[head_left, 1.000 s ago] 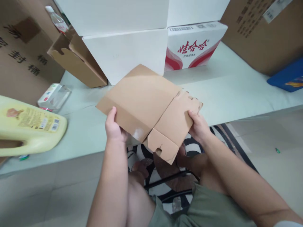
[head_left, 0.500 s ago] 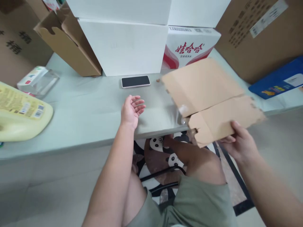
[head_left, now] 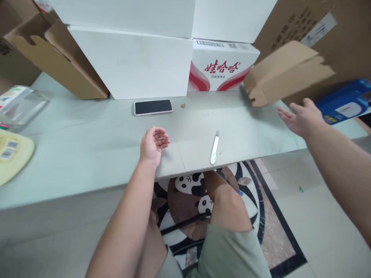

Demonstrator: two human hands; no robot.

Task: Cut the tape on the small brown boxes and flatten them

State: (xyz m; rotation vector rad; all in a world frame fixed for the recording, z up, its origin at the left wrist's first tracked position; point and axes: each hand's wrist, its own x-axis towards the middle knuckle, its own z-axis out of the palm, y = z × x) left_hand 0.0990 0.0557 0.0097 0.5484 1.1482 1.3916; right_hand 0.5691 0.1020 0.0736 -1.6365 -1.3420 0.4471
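My left hand (head_left: 153, 146) rests on the table near its front edge, palm turned inward, fingers loosely bent with nothing in them. Just behind it lies a phone (head_left: 153, 107), dark screen up. My right hand (head_left: 303, 117) is at the right, fingers spread, a small gap from a folded brown cardboard piece (head_left: 285, 77). That cardboard is tilted over the right rear of the table, slightly blurred, in front of a large brown carton. Between my hands lies a white utility knife (head_left: 215, 148) on the tabletop.
White boxes (head_left: 133, 63) stand along the back, beside a white and red carton (head_left: 222, 67). An open narrow cardboard box (head_left: 60, 61) leans at the left, near a clear plastic package (head_left: 24, 106) and a yellow bottle (head_left: 14, 156). A blue jug (head_left: 344, 102) is at the right.
My right hand has moved right and away from me and has let go of the cardboard, now farther back. The utility knife has come into view. My left hand stays much the same.
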